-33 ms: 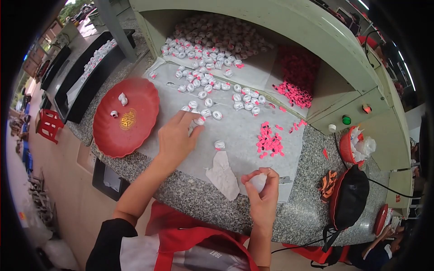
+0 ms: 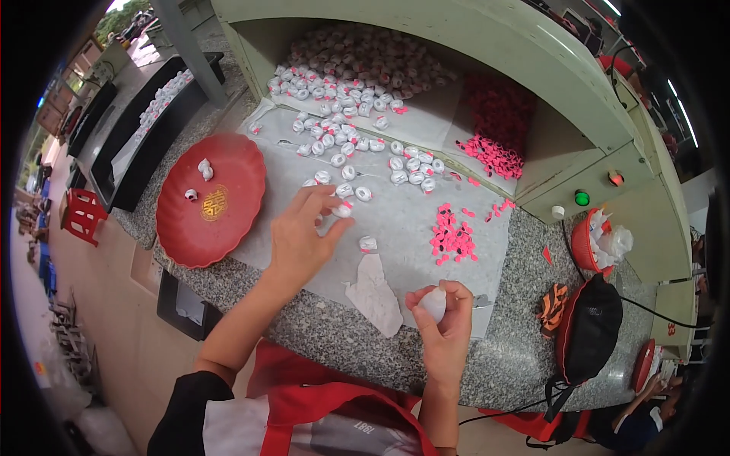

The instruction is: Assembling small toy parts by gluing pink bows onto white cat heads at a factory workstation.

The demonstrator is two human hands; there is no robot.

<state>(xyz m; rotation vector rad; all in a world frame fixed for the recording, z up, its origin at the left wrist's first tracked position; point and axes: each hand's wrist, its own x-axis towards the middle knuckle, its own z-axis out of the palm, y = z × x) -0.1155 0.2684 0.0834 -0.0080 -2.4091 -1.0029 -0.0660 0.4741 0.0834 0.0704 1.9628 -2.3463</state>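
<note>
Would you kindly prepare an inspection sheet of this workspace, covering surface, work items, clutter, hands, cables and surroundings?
Surface: speckled counter, partly covered by pale sheet.
Work items: white pieces grouped on the sheet and inside cabinet; pink bits piled separately; red dish holding small white items.
Clutter: crumpled white scrap; black pouch; red basket.
Hands: left hand pinches pink-marked piece; right hand holds white lump.
Cables: black cable beside pouch.
Surroundings: red stool left; co-worker lower right.
</note>
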